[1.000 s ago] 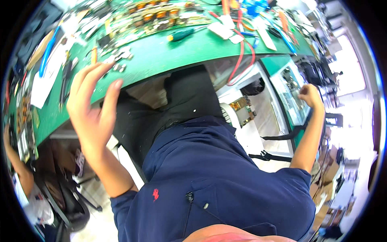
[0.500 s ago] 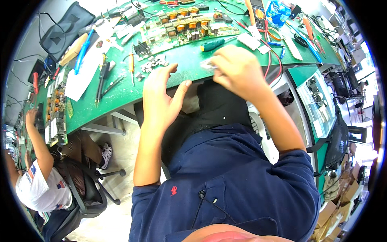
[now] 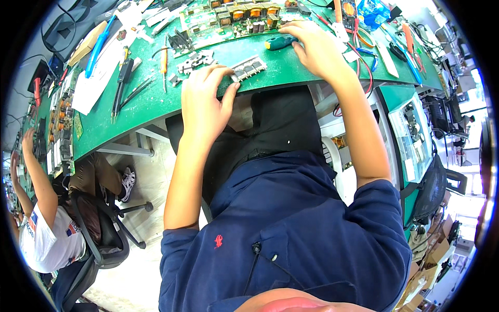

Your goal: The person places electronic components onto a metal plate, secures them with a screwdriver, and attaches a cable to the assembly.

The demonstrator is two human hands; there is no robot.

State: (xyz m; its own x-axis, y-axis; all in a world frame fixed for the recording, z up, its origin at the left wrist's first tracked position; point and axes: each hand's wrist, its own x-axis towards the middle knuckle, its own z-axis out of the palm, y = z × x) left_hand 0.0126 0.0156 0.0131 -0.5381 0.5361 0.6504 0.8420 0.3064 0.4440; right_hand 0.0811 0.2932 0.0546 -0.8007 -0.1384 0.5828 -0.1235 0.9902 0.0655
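Largest by far: the green counter (image 3: 150,101), stretching across the upper part of the view. Next down, beyond the hands: a circuit board (image 3: 241,27) with orange coils, lying toward the far side. Off to the left, a white sheet (image 3: 88,96), well apart from the work.

Then the hands themselves. Right hand (image 3: 318,52) arched over the counter, thumb parted widely from the fingers, apparently not closed on anything. Left hand (image 3: 204,101) at the near edge, only a narrow gap between thumb and fingertips.

Smaller again: a green-handled screwdriver (image 3: 279,42), lying on the counter in front of the circuit board, with the handle between right thumb and fingers; impossible to tell whether touched. Close to the near edge, a grey metal strip (image 3: 252,68), lying aslant, with the left end at the left fingertips; seemingly touched there, but hard to tell whether pinched or merely steadied. Smallest: loose metal pieces (image 3: 195,61), heaped just beyond the left hand.

Judged from this: at the step of taking up the screwdriver beside a steadied strip. Seems to call for closing the right hand around the handle, while holding the strip still with the left.
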